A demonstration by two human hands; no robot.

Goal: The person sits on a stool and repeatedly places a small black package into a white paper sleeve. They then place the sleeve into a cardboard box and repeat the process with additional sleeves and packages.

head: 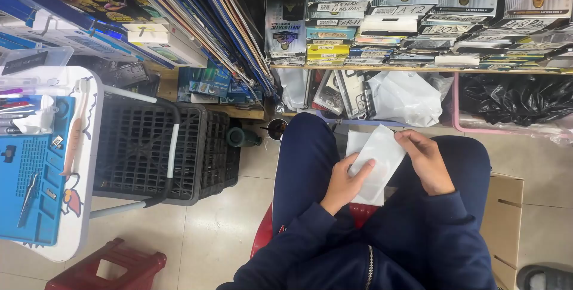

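Centre frame, over my lap: my left hand point(345, 181) and right hand point(425, 160) are pinching a white plastic sleeve point(376, 163) by opposite edges; it is probably light, limp and slippery.

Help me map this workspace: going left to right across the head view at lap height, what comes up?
Blue mat → black crate → left hand → white packet → right hand → cardboard box.
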